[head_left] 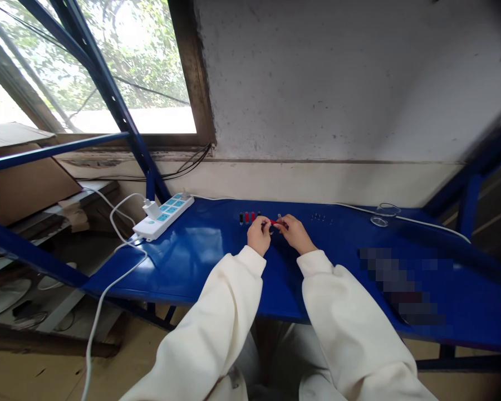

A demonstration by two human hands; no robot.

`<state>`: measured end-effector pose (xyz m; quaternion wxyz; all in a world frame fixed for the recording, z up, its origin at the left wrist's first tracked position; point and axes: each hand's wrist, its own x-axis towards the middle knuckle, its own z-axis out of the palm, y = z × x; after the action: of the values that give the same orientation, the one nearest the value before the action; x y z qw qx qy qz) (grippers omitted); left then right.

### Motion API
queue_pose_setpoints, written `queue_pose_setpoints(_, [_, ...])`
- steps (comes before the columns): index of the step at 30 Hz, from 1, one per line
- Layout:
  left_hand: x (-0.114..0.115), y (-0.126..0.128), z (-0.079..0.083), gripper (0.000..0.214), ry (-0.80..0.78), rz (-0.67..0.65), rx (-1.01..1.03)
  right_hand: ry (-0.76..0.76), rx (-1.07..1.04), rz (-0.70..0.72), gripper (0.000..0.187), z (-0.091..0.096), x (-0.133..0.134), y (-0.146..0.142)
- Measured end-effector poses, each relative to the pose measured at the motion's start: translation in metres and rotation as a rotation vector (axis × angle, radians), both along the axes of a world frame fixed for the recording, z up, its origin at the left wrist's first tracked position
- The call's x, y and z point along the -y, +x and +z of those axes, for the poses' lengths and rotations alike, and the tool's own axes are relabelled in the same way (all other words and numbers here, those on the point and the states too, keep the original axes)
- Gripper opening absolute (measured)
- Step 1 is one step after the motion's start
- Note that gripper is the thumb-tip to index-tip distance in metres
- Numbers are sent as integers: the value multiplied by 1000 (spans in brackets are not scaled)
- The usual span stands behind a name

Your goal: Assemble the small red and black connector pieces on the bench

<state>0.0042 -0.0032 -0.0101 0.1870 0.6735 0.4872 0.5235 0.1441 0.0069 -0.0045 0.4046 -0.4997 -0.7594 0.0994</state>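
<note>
My left hand (pixel 259 235) and my right hand (pixel 294 233) meet over the blue table (pixel 192 262), both in cream sleeves. Their fingers are pinched together on a small red part (pixel 273 222) held between them. Just behind my left hand stands a short row of small red and black parts (pixel 249 217). A few tiny dark pieces (pixel 320 218) lie further right on the table.
A white power strip (pixel 163 216) with blue sockets and a plugged-in adapter lies at the table's back left, its white cable trailing to the floor. Clear plastic bits (pixel 382 214) and a white wire sit at the back right. Cardboard (pixel 20 172) rests on the left shelf.
</note>
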Motion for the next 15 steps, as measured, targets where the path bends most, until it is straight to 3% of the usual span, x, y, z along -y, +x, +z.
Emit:
queue_pose_setpoints(5, [-2,0,-1,7,-9,-20,241,4,54,-48,17,-3,-3,3])
queue_pose_setpoints(15, [1,1,3,7,13,-56,313,11,66,10,18,-4,-2,1])
